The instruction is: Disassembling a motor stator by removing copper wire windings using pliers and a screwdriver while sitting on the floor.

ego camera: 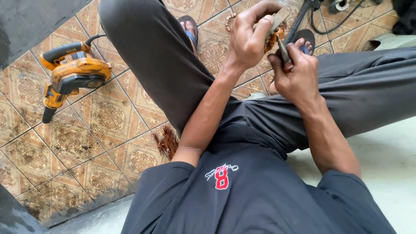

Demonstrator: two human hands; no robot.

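Both closed: left hand (250,35) on copper-wound part (274,34), right hand (297,74) on tool (284,50).

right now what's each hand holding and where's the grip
Left hand pinches a flat tan piece by its lower end, beside a coppery wire bundle. Right hand grips a thin metal tool low on its shaft.

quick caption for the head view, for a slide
Seated person's left hand grips a copper-wound part while the right hand works a thin tool into it; orange blower on tiled floor.
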